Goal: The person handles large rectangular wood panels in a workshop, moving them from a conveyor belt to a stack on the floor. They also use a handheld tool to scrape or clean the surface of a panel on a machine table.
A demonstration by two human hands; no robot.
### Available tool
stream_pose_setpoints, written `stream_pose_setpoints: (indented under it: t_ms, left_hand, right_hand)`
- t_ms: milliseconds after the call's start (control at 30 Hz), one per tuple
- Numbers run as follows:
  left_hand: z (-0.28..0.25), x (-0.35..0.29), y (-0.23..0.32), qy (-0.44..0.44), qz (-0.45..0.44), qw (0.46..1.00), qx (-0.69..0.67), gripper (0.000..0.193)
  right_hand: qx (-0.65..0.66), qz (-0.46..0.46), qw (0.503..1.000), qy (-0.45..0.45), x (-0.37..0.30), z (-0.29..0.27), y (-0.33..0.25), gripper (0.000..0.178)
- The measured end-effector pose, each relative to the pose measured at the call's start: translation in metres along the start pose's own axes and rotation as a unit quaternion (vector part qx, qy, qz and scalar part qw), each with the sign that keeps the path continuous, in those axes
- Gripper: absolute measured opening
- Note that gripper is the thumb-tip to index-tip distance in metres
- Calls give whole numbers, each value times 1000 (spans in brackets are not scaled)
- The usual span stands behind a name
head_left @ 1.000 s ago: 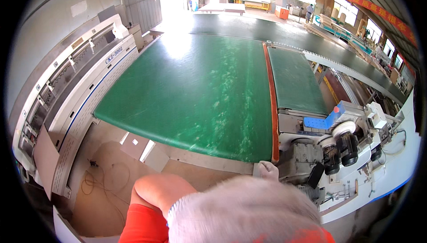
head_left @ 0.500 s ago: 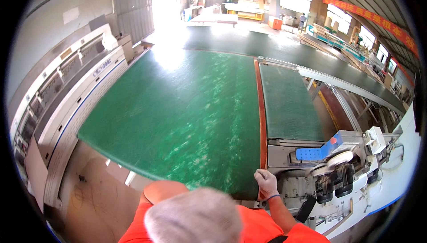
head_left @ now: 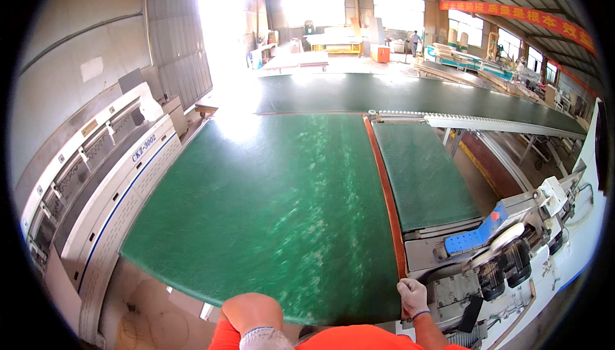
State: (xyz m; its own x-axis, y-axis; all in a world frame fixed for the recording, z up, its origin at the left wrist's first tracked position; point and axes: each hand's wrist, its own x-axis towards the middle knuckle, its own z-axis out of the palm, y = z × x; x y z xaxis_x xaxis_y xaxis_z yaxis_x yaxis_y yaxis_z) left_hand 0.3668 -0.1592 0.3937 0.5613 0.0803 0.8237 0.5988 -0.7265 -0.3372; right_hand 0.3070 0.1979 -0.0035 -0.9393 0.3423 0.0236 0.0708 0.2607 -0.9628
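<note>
One gloved right hand (head_left: pixel 413 295) at green belt's (head_left: pixel 275 215) near right corner.

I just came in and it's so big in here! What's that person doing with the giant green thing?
A person in orange sleeves stands at the near end of a wide green conveyor belt. Their gloved right hand rests on the orange strip along the belt's right edge, by the corner. The left hand is at the belt's near edge; its fingers aren't visible. A narrower green belt runs alongside, with grey machinery to the right.
</note>
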Motion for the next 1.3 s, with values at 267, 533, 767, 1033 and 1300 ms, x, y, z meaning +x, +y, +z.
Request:
stream_pose_setpoints:
  t_ms: [267,533,767,1033,1300]
  left_hand:
    - [-34,-15,6,33,115,989,84,23]
    - [-49,-39,16,92,43,973,205,13]
    - [-30,-73,-27,260,126,934,209,12]
    - [-35,-91,-52,256,40,963,77,11]
    - [-39,-94,-44,239,-61,966,-80,11]
  right_hand:
    - [-31,18,999,23,-10,12,-19,30]
    - [-36,84,993,80,-41,2,-61,22]
    - [-148,34,985,81,-53,-3,-65,34]
    - [-77,113,987,82,-69,-17,2,31]
    - [-120,95,981,117,-93,-12,-62,38]
